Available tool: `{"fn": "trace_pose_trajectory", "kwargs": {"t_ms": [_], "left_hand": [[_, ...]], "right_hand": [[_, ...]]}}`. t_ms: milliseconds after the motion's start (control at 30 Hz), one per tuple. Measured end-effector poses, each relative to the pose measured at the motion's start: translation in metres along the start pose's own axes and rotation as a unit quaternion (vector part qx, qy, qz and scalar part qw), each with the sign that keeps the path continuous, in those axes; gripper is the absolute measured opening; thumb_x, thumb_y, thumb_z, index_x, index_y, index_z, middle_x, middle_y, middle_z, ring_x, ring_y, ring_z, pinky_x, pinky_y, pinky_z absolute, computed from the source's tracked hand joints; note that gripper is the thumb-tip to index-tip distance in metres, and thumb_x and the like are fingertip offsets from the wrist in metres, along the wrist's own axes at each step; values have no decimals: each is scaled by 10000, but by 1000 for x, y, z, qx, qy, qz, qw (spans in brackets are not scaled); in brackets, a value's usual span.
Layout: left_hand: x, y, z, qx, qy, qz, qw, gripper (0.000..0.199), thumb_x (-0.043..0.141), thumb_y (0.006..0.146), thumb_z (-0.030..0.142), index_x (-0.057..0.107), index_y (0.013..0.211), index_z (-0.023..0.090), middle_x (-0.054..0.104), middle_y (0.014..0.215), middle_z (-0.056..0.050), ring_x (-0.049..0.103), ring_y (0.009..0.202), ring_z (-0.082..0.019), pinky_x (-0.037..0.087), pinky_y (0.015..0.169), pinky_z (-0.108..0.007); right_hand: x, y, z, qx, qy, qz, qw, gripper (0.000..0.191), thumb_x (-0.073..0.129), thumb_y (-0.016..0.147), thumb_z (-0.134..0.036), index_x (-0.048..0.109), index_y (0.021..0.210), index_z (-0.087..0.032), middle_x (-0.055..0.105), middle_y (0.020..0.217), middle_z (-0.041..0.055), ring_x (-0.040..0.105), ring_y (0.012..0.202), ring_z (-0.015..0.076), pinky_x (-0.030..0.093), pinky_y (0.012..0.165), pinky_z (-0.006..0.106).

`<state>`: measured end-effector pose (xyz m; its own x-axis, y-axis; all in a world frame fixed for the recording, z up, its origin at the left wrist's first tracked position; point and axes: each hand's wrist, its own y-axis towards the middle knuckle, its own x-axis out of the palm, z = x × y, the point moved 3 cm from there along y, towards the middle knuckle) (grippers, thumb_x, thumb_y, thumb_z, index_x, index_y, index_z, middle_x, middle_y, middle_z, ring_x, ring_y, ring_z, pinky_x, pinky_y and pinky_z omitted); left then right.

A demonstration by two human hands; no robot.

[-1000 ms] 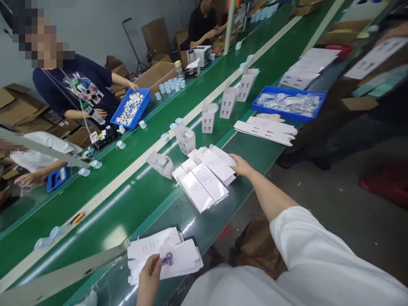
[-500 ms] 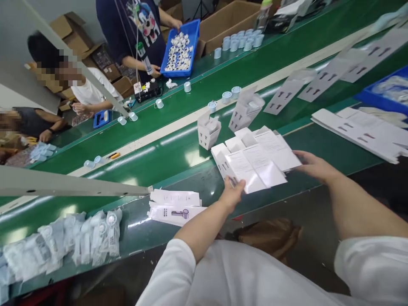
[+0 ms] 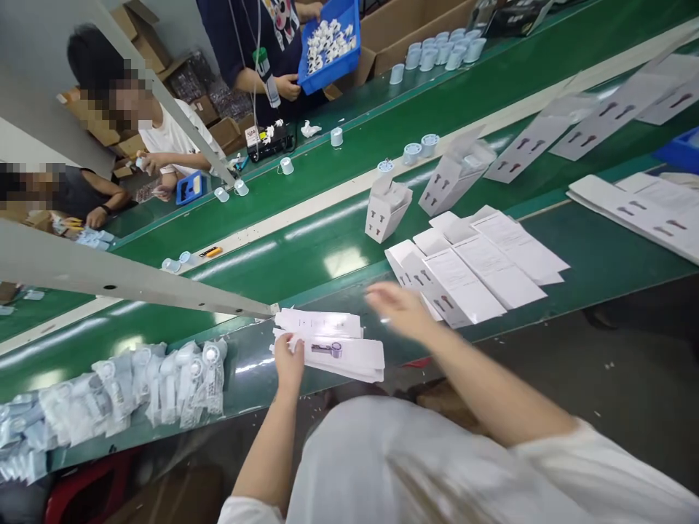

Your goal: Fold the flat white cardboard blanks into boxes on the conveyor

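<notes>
My left hand (image 3: 289,362) pinches the left end of a flat white box (image 3: 349,356) printed with a purple device, on the table's near edge. Behind it lies another flat white piece (image 3: 320,322). My right hand (image 3: 398,309), blurred by motion, is in the air just right of these boxes, fingers apart and holding nothing. To its right, flat boxes with printed sheets (image 3: 478,273) are fanned out on the table. Two upright open boxes, one nearer (image 3: 386,211) and one farther (image 3: 454,175), stand behind them on the green belt.
Bagged pale blue devices (image 3: 158,386) lie at the left. A metal post (image 3: 136,280) crosses the left side. More upright boxes (image 3: 535,142) and flat boxes (image 3: 644,211) are at the right. Across the belt, a person holds a blue tray (image 3: 333,62); two others sit farther left.
My left hand has left the fanned boxes and taken hold of the printed flat box. My right hand has let go of the fanned boxes and moved left. The view has shifted.
</notes>
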<state>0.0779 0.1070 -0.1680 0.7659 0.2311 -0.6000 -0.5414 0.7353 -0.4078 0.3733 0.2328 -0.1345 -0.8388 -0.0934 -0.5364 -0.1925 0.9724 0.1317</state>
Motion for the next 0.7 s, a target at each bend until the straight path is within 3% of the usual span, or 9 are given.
{"fn": "trace_pose_trajectory", "kwargs": {"t_ms": [67, 100, 133, 200, 367, 500, 600, 700], "left_hand": [[-23, 9, -26, 1, 46, 42, 998, 391, 712, 726, 204, 602, 1100, 179, 608, 1219, -147, 502, 1307, -349, 344, 1148, -540], [-27, 13, -35, 3, 65, 47, 997, 432, 748, 687, 180, 600, 1094, 173, 602, 1217, -151, 503, 1306, -358, 339, 1150, -536], [-28, 16, -44, 5, 81, 46, 996, 456, 780, 657, 165, 601, 1076, 171, 601, 1205, -147, 517, 1292, -358, 347, 1146, -523], [-23, 21, -55, 10, 106, 41, 993, 473, 824, 629, 159, 602, 1047, 176, 596, 1197, -135, 542, 1262, -340, 368, 1132, -484], [-10, 30, -66, -2, 141, 52, 989, 483, 867, 631, 189, 583, 1022, 184, 559, 1224, -130, 541, 1245, -326, 402, 1075, -464], [-12, 28, -64, -20, 142, 74, 987, 440, 865, 629, 208, 564, 948, 186, 563, 1190, -140, 547, 1210, -362, 444, 991, -499], [-29, 19, -60, 9, 119, 91, 989, 328, 801, 724, 256, 558, 939, 203, 597, 1120, -107, 574, 1161, -336, 460, 961, -485], [-61, 5, -45, 88, 82, 122, 985, 334, 736, 812, 340, 566, 1075, 221, 627, 1118, -78, 574, 1161, -289, 431, 1017, -466]], "right_hand": [[95, 2, -38, -7, -67, -159, 985, 348, 641, 969, -418, 665, 1178, -142, 683, 1181, 89, 676, 1028, 202, 582, 924, 394], [131, 4, -49, -2, -106, -219, 970, 311, 694, 942, -363, 672, 1155, -139, 678, 1192, 111, 666, 1070, 232, 568, 946, 431], [158, 6, -56, 4, -140, -263, 955, 304, 741, 907, -316, 677, 1138, -127, 672, 1199, 141, 650, 1115, 267, 550, 971, 466], [184, 10, -59, 17, -191, -307, 932, 318, 775, 872, -287, 684, 1122, -113, 662, 1216, 158, 622, 1173, 297, 519, 1018, 492], [182, 17, -49, 39, -259, -359, 896, 338, 635, 980, -371, 622, 1251, -170, 610, 1323, 99, 612, 1180, 254, 529, 1001, 497], [176, 24, -63, 55, -254, -364, 894, 295, 729, 899, -329, 660, 1121, -147, 639, 1247, 109, 606, 1155, 261, 513, 985, 453], [158, 28, -83, 48, -201, -379, 902, 295, 811, 773, -259, 664, 1008, -155, 690, 1056, 87, 637, 1003, 246, 507, 839, 331], [129, 24, -105, 19, -122, -416, 901, 292, 775, 775, -306, 652, 1011, -186, 681, 887, 10, 622, 800, 181, 453, 669, 253]]}}
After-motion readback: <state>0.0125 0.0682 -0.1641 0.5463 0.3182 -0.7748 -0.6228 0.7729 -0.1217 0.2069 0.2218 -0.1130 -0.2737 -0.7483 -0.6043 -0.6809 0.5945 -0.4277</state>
